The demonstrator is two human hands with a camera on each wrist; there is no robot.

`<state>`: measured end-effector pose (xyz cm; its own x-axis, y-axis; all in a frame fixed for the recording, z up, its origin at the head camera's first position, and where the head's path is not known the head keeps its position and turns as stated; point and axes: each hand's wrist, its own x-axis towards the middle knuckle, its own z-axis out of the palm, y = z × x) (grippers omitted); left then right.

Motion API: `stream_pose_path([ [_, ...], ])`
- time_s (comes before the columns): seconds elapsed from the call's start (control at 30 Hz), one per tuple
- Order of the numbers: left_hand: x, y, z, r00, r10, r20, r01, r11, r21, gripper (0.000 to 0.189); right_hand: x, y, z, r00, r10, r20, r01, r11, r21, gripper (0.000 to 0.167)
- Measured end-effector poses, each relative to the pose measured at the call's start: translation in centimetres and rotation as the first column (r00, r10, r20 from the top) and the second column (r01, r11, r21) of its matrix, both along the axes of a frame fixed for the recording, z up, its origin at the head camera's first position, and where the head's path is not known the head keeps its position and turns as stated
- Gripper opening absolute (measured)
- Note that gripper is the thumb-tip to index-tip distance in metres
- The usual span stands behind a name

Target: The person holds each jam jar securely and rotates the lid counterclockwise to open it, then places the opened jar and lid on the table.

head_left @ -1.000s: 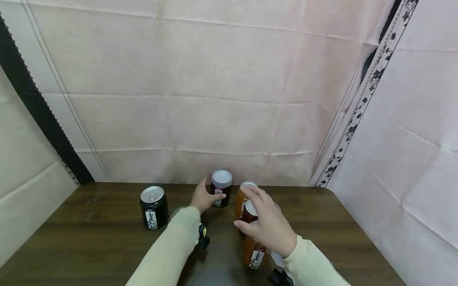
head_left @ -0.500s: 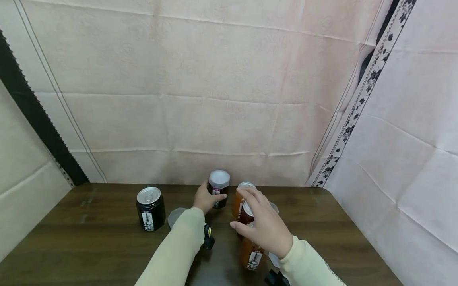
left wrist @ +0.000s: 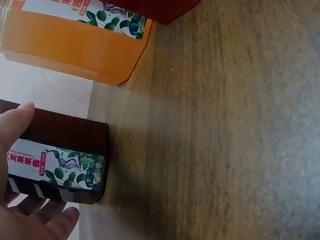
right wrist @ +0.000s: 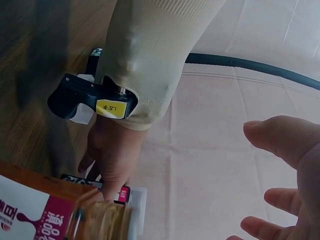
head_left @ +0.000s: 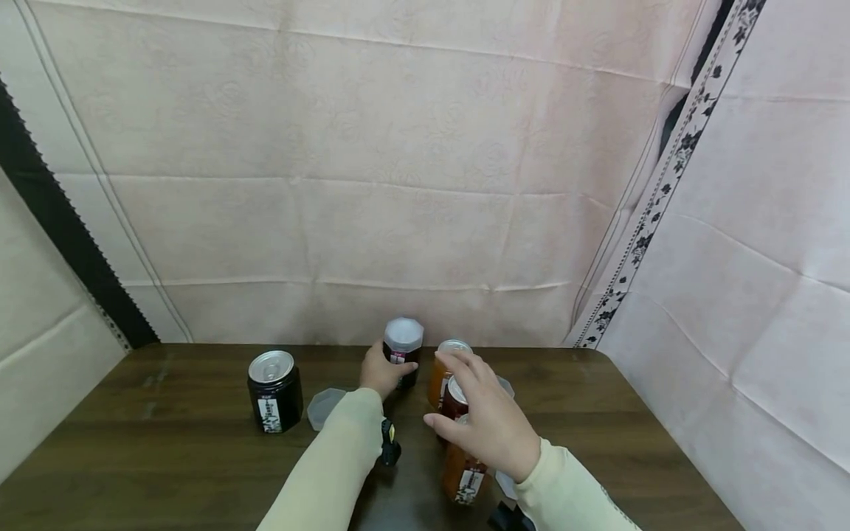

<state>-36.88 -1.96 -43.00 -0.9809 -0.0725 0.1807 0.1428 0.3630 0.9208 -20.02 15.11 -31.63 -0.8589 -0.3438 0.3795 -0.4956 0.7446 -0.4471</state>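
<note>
At the back of the table, my left hand (head_left: 381, 372) grips a dark jar (head_left: 404, 355) topped with a pale translucent cap. In the left wrist view, that jar (left wrist: 55, 155) shows a printed label and stands on the wood, thumb on one side and fingers on the other. My right hand (head_left: 491, 424) hovers with fingers spread and holds nothing. Partly hidden behind it are an orange jar (head_left: 436, 383) at the back, a dark red jar (head_left: 453, 402) and another orange jar (head_left: 465, 476) nearest me. The right wrist view shows the right hand (right wrist: 295, 185) apart from any jar.
To the left stands a black jar (head_left: 274, 391) with a silver pull-tab top. A translucent octagonal cap (head_left: 324, 408) lies next to it; other caps (head_left: 506, 484) show beside the right hand. A pale cloth wall (head_left: 425, 184) rises behind the wooden table (head_left: 166, 442).
My left hand has moved slightly right and closed round the dark jar. The octagonal cap has come out from behind the left sleeve. The right hand stays over its jars; the view shifts slightly.
</note>
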Motion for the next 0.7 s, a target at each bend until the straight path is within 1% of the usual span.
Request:
stream_pose_path([
  [0.13, 0.09, 0.1, -0.12, 1.0, 0.01, -0.014, -0.01, 1.0, -0.008, 0.071, -0.05, 0.1, -0.13, 1.0, -0.004, -0.011, 0.004, 1.0, 0.005, 0.074],
  [0.3, 0.17, 0.15, -0.18, 1.0, 0.019, -0.012, -0.019, 0.999, 0.029, 0.068, -0.19, 0.19, -0.3, 1.0, 0.002, -0.025, -0.002, 1.0, 0.001, 0.075],
  [0.53, -0.23, 0.08, -0.53, 1.0, 0.014, 0.007, -0.015, 0.995, 0.095, 0.076, -0.3, 0.38, -0.35, 1.0, -0.008, -0.022, 0.008, 1.0, 0.0, 0.076],
  [0.7, -0.38, -0.02, -0.8, 1.0, 0.022, 0.018, -0.024, 0.992, 0.127, 0.082, -0.4, 0.5, -0.41, 1.0, -0.013, -0.015, 0.013, 1.0, 0.003, 0.077],
])
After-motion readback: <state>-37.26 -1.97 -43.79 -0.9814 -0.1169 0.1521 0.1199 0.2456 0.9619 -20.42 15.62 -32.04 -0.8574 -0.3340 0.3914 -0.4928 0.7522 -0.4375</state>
